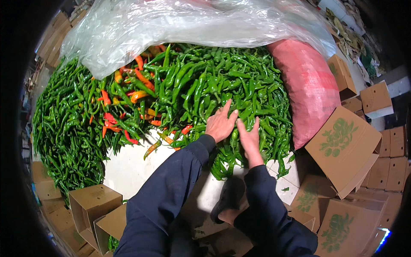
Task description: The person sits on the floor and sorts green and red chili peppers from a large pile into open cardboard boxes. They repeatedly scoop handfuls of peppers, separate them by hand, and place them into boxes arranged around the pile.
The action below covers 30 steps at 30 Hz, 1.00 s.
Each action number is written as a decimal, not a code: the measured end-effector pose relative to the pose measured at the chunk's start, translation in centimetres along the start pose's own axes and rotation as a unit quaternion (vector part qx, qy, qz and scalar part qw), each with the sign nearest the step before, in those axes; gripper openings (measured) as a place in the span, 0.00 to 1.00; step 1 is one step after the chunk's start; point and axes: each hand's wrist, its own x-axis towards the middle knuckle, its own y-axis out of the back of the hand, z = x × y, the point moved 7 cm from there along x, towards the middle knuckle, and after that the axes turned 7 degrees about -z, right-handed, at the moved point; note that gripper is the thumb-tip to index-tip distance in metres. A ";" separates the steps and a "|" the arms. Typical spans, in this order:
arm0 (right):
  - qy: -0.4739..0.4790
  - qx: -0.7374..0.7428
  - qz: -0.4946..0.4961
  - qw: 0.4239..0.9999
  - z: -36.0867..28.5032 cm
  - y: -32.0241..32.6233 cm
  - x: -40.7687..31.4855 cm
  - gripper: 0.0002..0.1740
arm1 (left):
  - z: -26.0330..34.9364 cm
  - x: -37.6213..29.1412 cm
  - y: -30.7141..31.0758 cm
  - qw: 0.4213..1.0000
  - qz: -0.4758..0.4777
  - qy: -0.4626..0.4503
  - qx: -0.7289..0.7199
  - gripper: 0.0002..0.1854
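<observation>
A large heap of green chili peppers [199, 83] spreads across the pale floor before me. My left hand [221, 123] lies palm down on the heap, its fingers spread over the peppers. Close beside it, my right hand [250, 136] rests against the pile with thumb and fingers apart. The two hands nearly meet at the thumb tips, and neither clearly grips a pepper. Orange and red peppers [138, 90] are mixed in left of my hands. Darker, thinner green peppers [70, 128] form the left side of the heap.
Clear plastic sheeting [179, 25] covers the heap's far side. At its right leans a full pink woven sack [308, 86]. Printed cardboard boxes [340, 144] stack up at right, and open cartons [96, 199] stand at lower left. My shoe [224, 199] is on the tiled floor [128, 170].
</observation>
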 end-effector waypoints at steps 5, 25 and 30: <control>-0.010 0.131 0.011 0.991 1.7 -0.6 0.0 0.60 | -0.8 1.0 -1.4 0.989 -0.085 0.089 0.084 0.44; 0.015 0.411 -0.065 0.909 1.8 -3.7 -8.3 0.42 | -3.6 -6.1 -1.6 0.990 -0.034 -0.012 -0.135 0.40; 0.067 0.392 -0.032 0.917 0.8 -3.5 -13.2 0.47 | -1.9 -11.1 -0.4 0.983 -0.016 -0.093 -0.158 0.32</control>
